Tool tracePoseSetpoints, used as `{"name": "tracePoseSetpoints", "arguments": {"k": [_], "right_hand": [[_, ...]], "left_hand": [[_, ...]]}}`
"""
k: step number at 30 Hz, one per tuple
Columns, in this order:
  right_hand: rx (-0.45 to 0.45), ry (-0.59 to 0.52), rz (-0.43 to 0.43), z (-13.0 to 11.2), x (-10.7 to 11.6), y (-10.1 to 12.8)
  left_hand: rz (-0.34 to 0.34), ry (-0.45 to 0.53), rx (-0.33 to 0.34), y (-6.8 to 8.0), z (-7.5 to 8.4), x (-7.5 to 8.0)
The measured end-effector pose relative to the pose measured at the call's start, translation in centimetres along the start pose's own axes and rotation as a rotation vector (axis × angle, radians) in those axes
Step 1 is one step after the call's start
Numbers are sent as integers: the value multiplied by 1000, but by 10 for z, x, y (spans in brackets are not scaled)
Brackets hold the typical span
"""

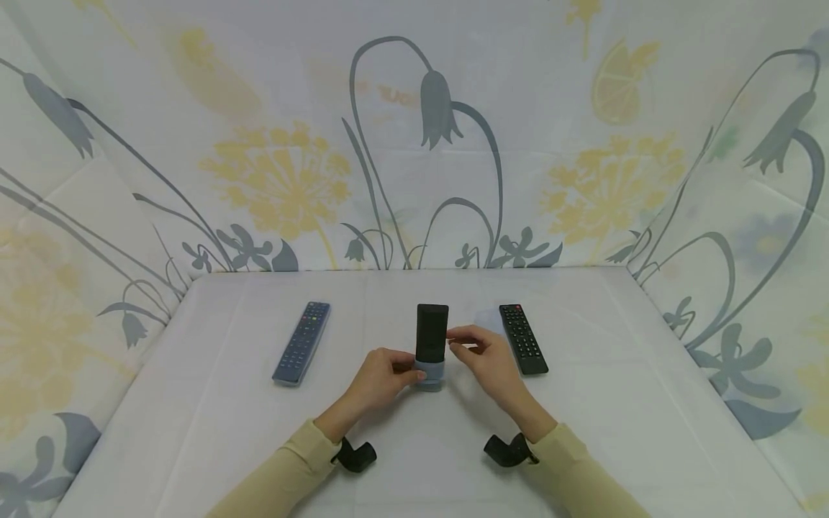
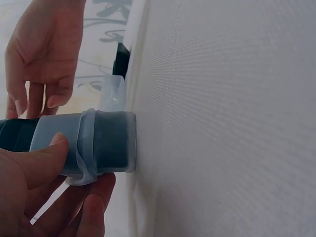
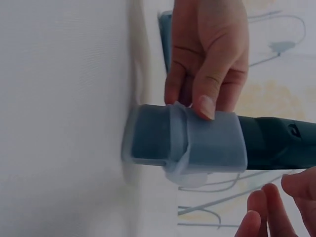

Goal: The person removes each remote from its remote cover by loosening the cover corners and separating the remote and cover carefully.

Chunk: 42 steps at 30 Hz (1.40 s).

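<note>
A black remote control [image 1: 432, 332] stands on end on the white table, its lower part inside a translucent bluish sleeve [image 1: 430, 370]. Partway up, the sleeve is bunched into a folded ridge, plain in the left wrist view. My left hand [image 1: 383, 374] pinches the sleeve from the left, thumb on the near face and fingers behind. Beside the remote's upper right edge is my right hand [image 1: 486, 360], fingers loosely bent. In the right wrist view, the right fingertips [image 3: 269, 192] are just off the remote, with nothing between them.
To the left lies a remote control in a bluish cover [image 1: 301, 344]. A bare black remote control [image 1: 523, 339] lies to the right, with a pale translucent sleeve [image 1: 488, 319] beside it, partly behind my right hand. Flower-patterned cloth [image 1: 401, 180] walls the table's back and sides.
</note>
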State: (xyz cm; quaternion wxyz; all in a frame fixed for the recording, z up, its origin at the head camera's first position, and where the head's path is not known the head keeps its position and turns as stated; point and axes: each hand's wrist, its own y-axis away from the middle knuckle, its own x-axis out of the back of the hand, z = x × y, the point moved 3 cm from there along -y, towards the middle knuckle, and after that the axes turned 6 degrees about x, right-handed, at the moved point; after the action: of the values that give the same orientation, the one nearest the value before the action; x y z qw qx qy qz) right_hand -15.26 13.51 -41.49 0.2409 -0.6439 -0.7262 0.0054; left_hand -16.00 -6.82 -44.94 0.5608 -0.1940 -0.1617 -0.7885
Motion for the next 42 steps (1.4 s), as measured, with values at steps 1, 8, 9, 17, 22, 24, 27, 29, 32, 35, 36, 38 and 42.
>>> {"name": "tracePoseSetpoints", "arguments": {"k": [1, 8, 9, 17, 22, 24, 27, 29, 32, 35, 36, 38, 42], "right_hand": [[4, -15, 4, -1, 1, 0], [62, -108, 38, -8, 7, -3], [66, -119, 41, -9, 8, -3], [92, -154, 46, -16, 8, -4], [94, -168, 58, -19, 8, -5], [96, -178, 61, -21, 8, -5], [102, -187, 59, -24, 7, -6], [105, -186, 60, -26, 7, -7], [102, -190, 63, -27, 6, -8], [91, -190, 68, -28, 5, -9], [87, -187, 70, -28, 4, -9], [82, -179, 72, -29, 4, -10], [83, -169, 74, -29, 4, -10]], "left_hand": [[1, -1, 2, 0, 0, 0], [-5, -8, 10, -1, -3, -1], [-5, -6, 12, -1, -3, -1], [-4, 3, 26, 0, -2, -2], [-6, 5, 12, 1, 0, -2], [-6, 10, 7, 2, 0, -2], [-3, 13, 4, 2, 1, -2], [-1, 12, -2, 2, 1, -2], [6, 4, -16, 2, 2, -3], [12, -6, -27, 3, 3, -3], [15, -11, -28, 3, 3, -3], [18, -17, -25, 3, 4, -3], [23, -28, -31, 3, 6, -3]]}}
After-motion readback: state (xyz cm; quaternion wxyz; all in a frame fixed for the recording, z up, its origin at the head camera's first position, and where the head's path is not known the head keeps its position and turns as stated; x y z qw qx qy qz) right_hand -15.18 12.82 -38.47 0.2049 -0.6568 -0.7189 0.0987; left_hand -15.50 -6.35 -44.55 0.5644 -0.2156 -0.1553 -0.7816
